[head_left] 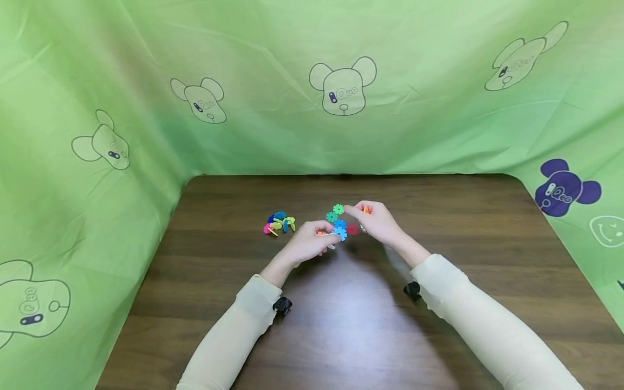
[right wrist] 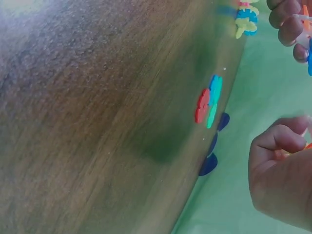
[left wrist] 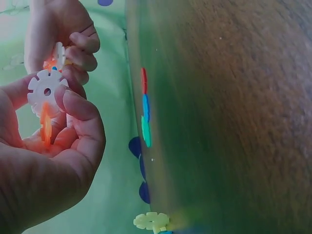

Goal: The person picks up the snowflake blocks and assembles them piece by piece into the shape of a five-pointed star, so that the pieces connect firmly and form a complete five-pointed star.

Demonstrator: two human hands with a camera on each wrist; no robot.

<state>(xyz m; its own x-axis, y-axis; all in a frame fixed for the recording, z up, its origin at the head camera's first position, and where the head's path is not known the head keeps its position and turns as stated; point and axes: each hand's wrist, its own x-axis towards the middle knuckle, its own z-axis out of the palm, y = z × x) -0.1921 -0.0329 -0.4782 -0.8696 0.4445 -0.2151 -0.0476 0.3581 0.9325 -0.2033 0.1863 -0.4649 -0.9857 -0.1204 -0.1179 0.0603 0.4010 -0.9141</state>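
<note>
My left hand [head_left: 312, 241] pinches a white notched disc [left wrist: 47, 91] joined to an orange disc [left wrist: 46, 127]; a light blue disc [head_left: 340, 233] shows at its fingertips. My right hand [head_left: 377, 221], close by on the right, has its fingers curled round an orange notched disc [head_left: 366, 209] and a white one [left wrist: 60, 56]. Both hands are raised above the table. Between and beyond them lies a small group of notched discs: red [head_left: 352, 229], blue [head_left: 339, 223] and green [head_left: 331, 217]. A brighter green disc [head_left: 338, 208] appears beside the right fingertips; contact cannot be judged.
A loose pile of yellow, blue and pink notched discs [head_left: 279, 222] lies left of the hands. The brown wooden table [head_left: 219, 325] ends at a green cloth backdrop [head_left: 273, 146] with bear-head drawings. Black wrist cameras [head_left: 283, 306] sit at both cuffs.
</note>
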